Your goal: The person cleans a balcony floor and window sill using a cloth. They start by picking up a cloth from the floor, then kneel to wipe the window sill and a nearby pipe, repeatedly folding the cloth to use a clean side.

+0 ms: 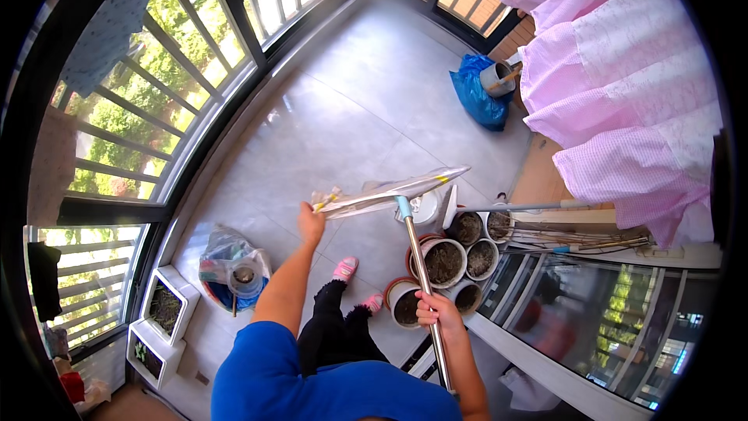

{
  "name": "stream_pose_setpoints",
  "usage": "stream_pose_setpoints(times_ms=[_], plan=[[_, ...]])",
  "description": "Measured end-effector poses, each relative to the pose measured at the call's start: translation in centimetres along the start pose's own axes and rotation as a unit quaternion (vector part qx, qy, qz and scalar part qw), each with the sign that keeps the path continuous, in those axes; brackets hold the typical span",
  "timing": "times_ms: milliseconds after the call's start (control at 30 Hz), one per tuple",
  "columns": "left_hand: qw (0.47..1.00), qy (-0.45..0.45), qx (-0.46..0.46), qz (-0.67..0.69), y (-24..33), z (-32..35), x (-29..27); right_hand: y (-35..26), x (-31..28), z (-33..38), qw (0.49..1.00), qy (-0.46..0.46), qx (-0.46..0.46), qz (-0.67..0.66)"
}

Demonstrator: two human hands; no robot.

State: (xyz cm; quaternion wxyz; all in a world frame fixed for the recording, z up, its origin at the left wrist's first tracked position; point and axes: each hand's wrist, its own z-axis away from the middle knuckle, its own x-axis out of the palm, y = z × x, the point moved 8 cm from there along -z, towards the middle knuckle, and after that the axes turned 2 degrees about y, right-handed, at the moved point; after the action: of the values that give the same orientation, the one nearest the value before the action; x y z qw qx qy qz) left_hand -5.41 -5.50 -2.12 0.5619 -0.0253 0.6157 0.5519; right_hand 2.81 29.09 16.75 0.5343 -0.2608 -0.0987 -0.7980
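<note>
On the balcony's grey tiled floor point(366, 101), beside a cluster of soil-filled flowerpots point(446, 261), a person holds a flat mop raised above the tiles. The right hand point(436, 312) is wrapped around the metal mop handle point(421, 265), fingers curled tightly about the pole just over the pots. The left hand point(311, 222) reaches up and pinches the near end of the long mop head point(389, 193), which seems wrapped in a clear, shiny plastic cover; how the fingertips lie I cannot tell exactly.

The mop looks light and stiff along the pole, but its head pivots at the blue joint point(403, 206), so it will likely swing unless steadied at an end, as the left hand does. The plastic seems slippery and crinkly, best gripped at a corner.

Away from the flowerpots, toward the window railing point(195, 101), the tiles give wide room for moving. Close to the pots, pink hanging fabric point(623, 86) and a blue bag point(475, 93) crowd one side; a bucket with a plastic bag point(234, 273) and white planters point(167, 308) sit on the opposite side.
</note>
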Motion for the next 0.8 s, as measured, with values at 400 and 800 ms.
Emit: stream_pose_setpoints(times_ms=[400,800], plan=[[0.934,-0.173,-0.164,0.267,-7.4,-1.1,1.7,0.3,2.4,4.1,0.997,-0.036,0.047,-0.043],[0.89,-0.285,-0.195,0.297,-6.9,-7.4,-1.7,4.0,1.8,7.5,0.987,0.033,0.128,0.092]])
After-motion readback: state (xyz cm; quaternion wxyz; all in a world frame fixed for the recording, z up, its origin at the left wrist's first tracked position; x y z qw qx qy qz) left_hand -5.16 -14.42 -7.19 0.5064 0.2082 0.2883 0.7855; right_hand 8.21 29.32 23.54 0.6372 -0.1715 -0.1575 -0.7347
